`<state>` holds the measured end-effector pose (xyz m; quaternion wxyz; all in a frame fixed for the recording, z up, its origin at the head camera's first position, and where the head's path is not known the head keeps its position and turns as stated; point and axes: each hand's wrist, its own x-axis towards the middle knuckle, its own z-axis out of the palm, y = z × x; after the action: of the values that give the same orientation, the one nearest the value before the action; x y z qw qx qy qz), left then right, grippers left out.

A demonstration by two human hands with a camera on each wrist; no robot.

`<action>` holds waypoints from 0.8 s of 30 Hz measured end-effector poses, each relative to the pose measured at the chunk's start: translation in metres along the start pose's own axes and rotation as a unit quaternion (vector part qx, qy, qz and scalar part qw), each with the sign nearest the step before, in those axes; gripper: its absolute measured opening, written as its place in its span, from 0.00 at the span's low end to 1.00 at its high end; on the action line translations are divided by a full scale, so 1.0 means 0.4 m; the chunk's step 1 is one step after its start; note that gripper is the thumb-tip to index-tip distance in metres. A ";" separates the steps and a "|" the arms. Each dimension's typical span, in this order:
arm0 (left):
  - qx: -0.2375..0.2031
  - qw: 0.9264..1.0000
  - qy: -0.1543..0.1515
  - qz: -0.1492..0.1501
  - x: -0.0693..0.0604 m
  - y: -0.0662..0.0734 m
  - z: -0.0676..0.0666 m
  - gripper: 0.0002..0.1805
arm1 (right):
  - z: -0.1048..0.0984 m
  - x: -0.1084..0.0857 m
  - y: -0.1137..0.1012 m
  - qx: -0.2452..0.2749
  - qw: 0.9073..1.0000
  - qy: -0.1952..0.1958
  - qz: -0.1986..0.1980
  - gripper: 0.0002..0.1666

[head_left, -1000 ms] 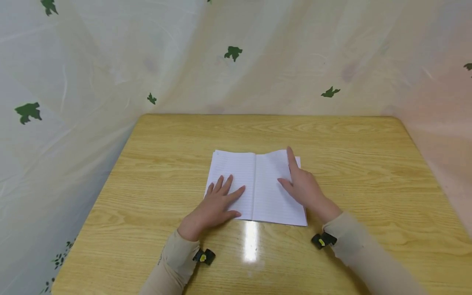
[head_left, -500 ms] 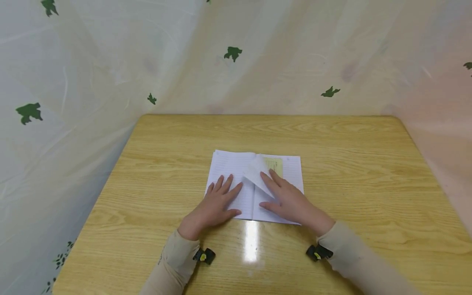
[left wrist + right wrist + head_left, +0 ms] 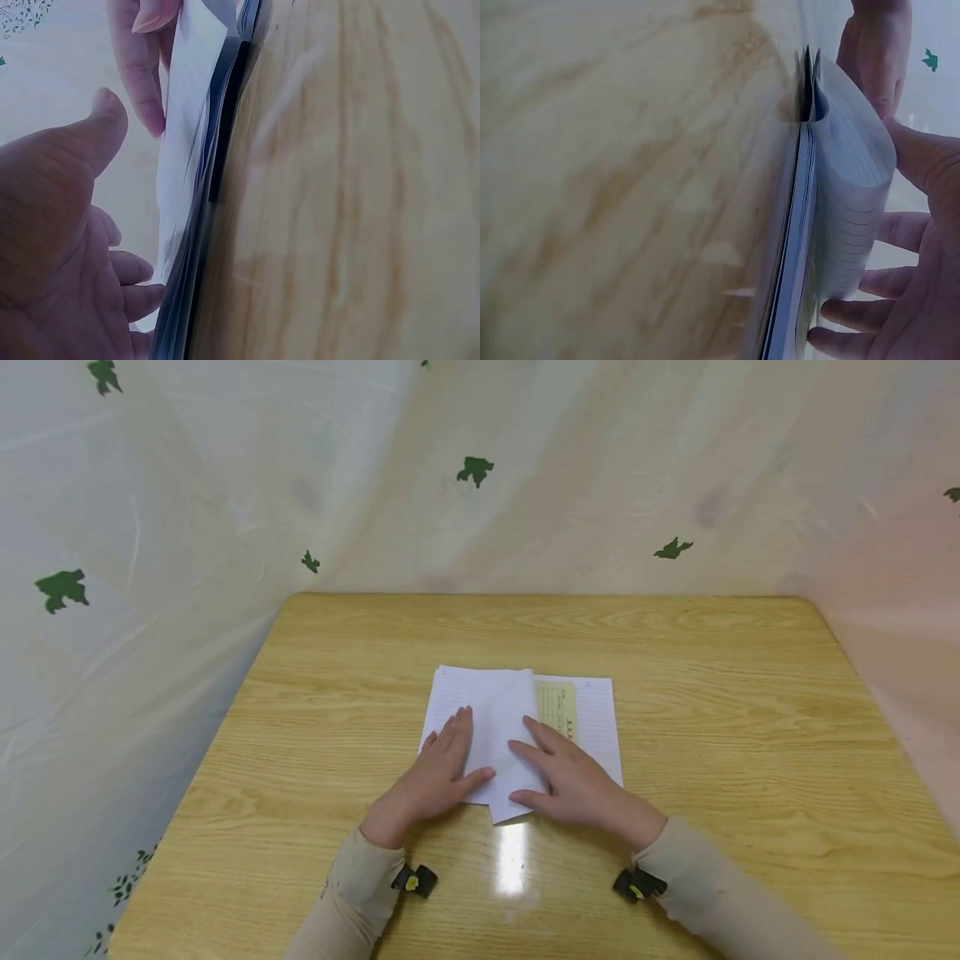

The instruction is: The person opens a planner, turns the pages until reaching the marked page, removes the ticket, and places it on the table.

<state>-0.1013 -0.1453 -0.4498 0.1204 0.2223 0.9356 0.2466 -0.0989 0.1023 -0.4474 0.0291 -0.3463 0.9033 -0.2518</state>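
Observation:
An open lined notebook (image 3: pixel 600 718) lies on the table. One of its leaves (image 3: pixel 506 727) is bent over toward the left page, its lower corner sticking out past the front edge. On the right page a pale yellow printed slip (image 3: pixel 557 706) shows, partly covered. My left hand (image 3: pixel 431 781) rests on the left page, fingers straight and together, thumb out to the side. With spread fingers, my right hand (image 3: pixel 577 777) touches the bent leaf near the fold. The right wrist view shows that leaf (image 3: pixel 855 202) curving beside the right hand (image 3: pixel 930 255).
The wooden table (image 3: pixel 300 693) extends around the notebook on every side. Behind and beside it hangs a pale cloth (image 3: pixel 375 468) with green bird and leaf shapes. Both sleeves carry a small dark wrist camera (image 3: pixel 415 882).
My right hand has moved left and toward me, carrying the leaf over from the right page. The yellow slip has come into view. My left hand stays put, its fingers drawn closer together.

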 end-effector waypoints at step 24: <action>0.091 0.996 0.001 0.013 -0.004 0.003 0.006 0.44 | 0.011 0.004 -0.018 -0.002 0.995 -0.079 -0.062 0.33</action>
<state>-0.0989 -0.1440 -0.4509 0.0959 0.2444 0.9511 0.1625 -0.0946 0.0946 -0.4477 0.0836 -0.4207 0.8754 -0.2232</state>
